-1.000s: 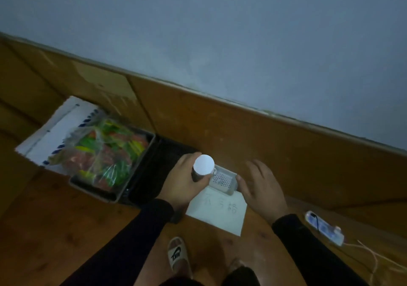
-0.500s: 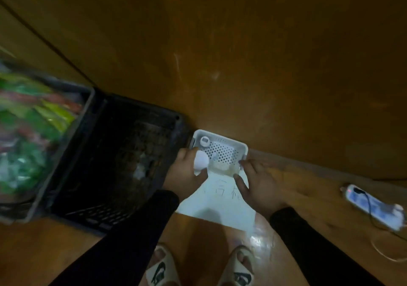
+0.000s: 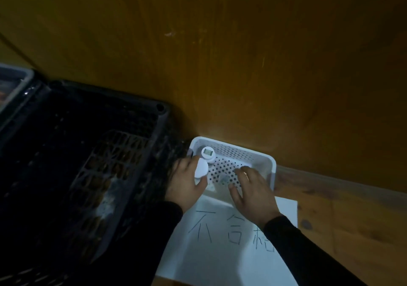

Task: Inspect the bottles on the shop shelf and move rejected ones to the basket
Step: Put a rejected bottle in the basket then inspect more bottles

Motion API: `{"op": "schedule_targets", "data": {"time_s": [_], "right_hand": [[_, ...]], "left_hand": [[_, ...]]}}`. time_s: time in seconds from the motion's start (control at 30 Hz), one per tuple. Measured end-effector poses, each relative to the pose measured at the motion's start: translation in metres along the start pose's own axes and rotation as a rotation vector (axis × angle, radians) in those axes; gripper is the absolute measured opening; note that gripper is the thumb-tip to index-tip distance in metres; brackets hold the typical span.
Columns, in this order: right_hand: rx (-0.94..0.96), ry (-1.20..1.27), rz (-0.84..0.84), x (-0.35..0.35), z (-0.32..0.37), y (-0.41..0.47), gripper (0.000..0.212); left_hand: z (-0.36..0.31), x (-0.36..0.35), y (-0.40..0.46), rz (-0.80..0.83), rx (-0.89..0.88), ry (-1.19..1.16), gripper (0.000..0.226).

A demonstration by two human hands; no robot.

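Note:
A small white perforated basket sits on the wooden floor against a brown panel. My left hand grips a bottle with a white cap at the basket's left side, just above its floor. Another white-capped bottle stands in the basket's far left corner. My right hand rests over the basket's near rim, fingers spread and reaching inside, holding nothing that I can see.
A sheet of white paper with handwritten characters lies in front of the basket. A large black plastic crate stands directly left of the basket. The brown wooden panel rises behind.
The view has dropped much closer to the floor. My left hand has lowered the bottle into the basket's left side. My right hand has moved from the paper onto the basket's near rim.

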State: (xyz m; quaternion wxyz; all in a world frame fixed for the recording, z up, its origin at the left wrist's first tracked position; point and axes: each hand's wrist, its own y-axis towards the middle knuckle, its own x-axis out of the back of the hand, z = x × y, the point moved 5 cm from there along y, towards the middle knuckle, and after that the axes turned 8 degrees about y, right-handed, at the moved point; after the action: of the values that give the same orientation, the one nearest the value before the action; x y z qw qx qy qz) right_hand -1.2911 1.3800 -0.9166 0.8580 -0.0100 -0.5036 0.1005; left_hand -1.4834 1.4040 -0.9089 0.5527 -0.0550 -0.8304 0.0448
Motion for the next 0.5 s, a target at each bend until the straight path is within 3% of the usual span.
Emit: {"op": "schedule_targets", "data": {"time_s": [0.2,0.5], "right_hand": [[-0.062,-0.002,-0.007,-0.017,-0.010,-0.002,0.054],[-0.065,-0.023,0.032,-0.013,-0.007,-0.003,0.062]], "left_hand": [[0.004,-0.014,0.004,-0.113,-0.091,0.100,0.060],[0.000,-0.007,0.000,-0.052,-0.098,0.144,0.054]]}}
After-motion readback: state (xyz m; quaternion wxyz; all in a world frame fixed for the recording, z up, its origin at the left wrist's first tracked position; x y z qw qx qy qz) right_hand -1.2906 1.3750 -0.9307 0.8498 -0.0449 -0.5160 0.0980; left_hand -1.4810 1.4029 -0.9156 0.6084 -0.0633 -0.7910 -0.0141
